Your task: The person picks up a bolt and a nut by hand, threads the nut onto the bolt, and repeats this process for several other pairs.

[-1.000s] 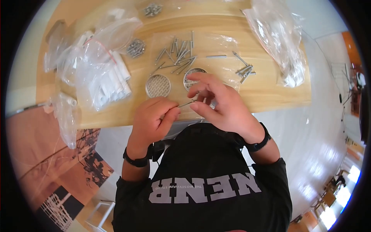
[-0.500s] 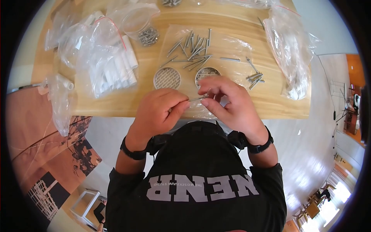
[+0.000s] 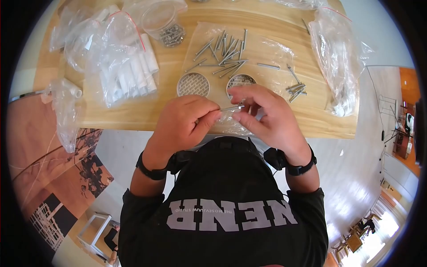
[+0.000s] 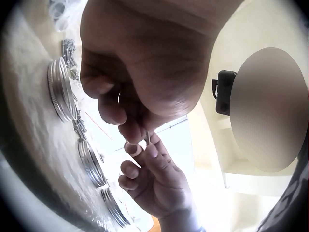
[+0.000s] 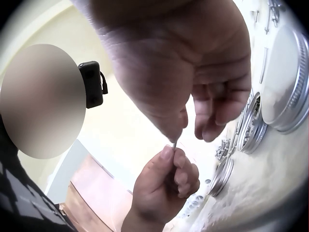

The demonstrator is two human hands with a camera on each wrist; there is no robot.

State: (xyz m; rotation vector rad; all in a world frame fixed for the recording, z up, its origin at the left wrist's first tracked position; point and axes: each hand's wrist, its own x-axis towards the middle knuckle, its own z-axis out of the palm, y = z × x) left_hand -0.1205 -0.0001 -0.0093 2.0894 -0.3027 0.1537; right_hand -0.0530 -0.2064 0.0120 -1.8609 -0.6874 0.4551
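My left hand (image 3: 181,121) pinches a thin metal bolt (image 3: 228,108) between thumb and forefinger, just over the table's front edge. The bolt points to the right, and a small wider piece sits at its far end. My right hand (image 3: 276,112) is held around that end, thumb and forefinger spread apart with the bolt's tip showing in the gap. Beyond the hands lie two round metal lids (image 3: 193,84); the right one (image 3: 240,80) holds small metal parts and is partly covered by my right hand. In the right wrist view another lid (image 5: 295,82) stands nearer.
Several long bolts (image 3: 229,55) lie loose on a clear plastic bag, with a smaller pile (image 3: 296,90) to the right. Bags of white tubes (image 3: 129,78) fill the left side, beside a clear tub of small hardware (image 3: 172,35). Another plastic bag (image 3: 336,58) lies at right.
The head view has shifted, so the table sits higher and further right. My right thumb and forefinger have parted a little, showing more of the bolt's end. The left hand keeps its pinch.
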